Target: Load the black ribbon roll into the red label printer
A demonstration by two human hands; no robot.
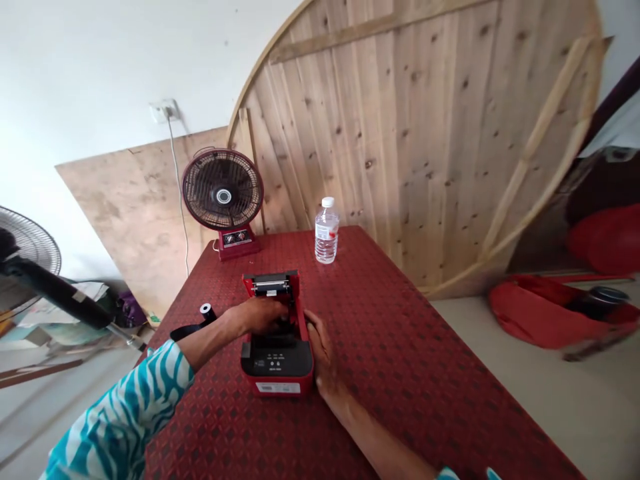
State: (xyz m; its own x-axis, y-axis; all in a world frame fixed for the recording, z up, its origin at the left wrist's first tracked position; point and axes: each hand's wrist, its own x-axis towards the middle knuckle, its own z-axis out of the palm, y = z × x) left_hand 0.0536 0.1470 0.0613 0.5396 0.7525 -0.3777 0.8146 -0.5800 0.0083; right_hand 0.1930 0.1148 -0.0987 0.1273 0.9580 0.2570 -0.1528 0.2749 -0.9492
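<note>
**Two hands on a small red printer with its lid up**

The fingers of the left hand (263, 315) reach down into the open paper bay of the printer (278, 347). They are curled inside the cavity and partly hidden by its wall, so one cannot tell if they are closed on something or only touching the inside. The right hand (320, 350) lies flat against the right side of the printer, its fingers together and stretched along the casing. In this position the hand seems to keep the light device from sliding while the other hand works inside.

The printer is a compact box of smooth plastic, red at the sides and black on the top panel, with small buttons and a white label on the front edge. Its lid (273, 285) stands open toward the back and shows a grey roller bar. The printer sits near the middle of the bench (400, 347), close to the person.

Just to the left of the left wrist lies a small black roll (205, 311) with a white core and a dark strip coming out of it. The bench has a dark red cover with an embossed diamond pattern. Farther back stand a clear plastic bottle (327, 231) with a white cap and a red table fan (223, 200) with a round wire grille. Behind them, pale wooden boards lean on the wall.
</note>
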